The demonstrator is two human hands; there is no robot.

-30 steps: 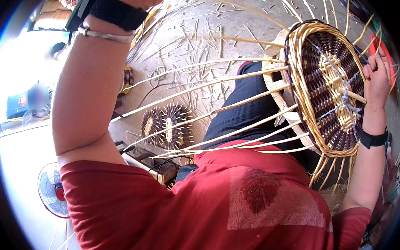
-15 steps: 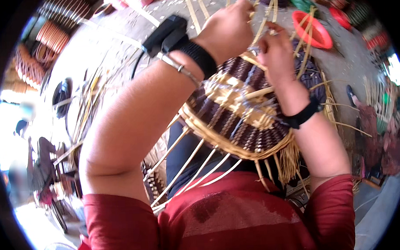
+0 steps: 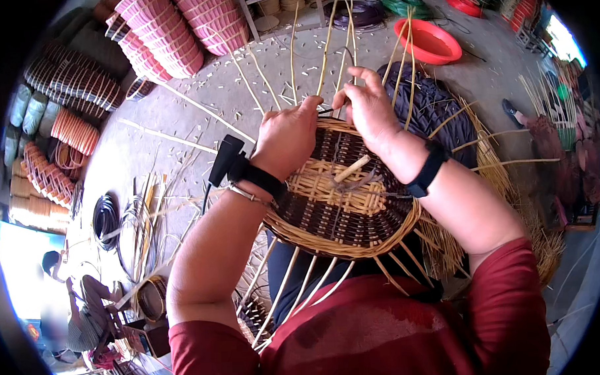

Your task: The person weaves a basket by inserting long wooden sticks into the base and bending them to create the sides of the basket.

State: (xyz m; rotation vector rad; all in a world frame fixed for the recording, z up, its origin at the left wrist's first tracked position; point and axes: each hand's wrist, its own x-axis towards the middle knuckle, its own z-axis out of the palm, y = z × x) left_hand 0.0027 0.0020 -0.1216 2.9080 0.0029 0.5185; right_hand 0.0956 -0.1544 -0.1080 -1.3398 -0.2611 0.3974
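An oval woven basket base (image 3: 328,223), dark brown with pale wicker at its centre and a light rim, rests over my lap. Pale stakes (image 3: 325,51) fan out from its edge. A short peeled stick (image 3: 352,168) lies on the weave beside twisted cord. My left hand (image 3: 288,132) is closed at the far rim, its fingertips near the foot of a stake. My right hand (image 3: 371,109) sits just right of it, fingers bent in a pinch on a thin dark weaving strand (image 3: 326,110). The strand spans the gap between both hands; the palms hide part of the rim.
A red basin (image 3: 433,40) stands at the far right, near a dark purple bundle (image 3: 429,97). Stacked pink baskets (image 3: 159,34) are at the far left. Coiled black strip (image 3: 105,221) and loose canes (image 3: 146,226) lie left on the floor. A person (image 3: 86,314) is at the lower left.
Both hands have come down and apart from above the far side to the far rim. My view has shifted, so the basket appears lower and more of the far floor shows.
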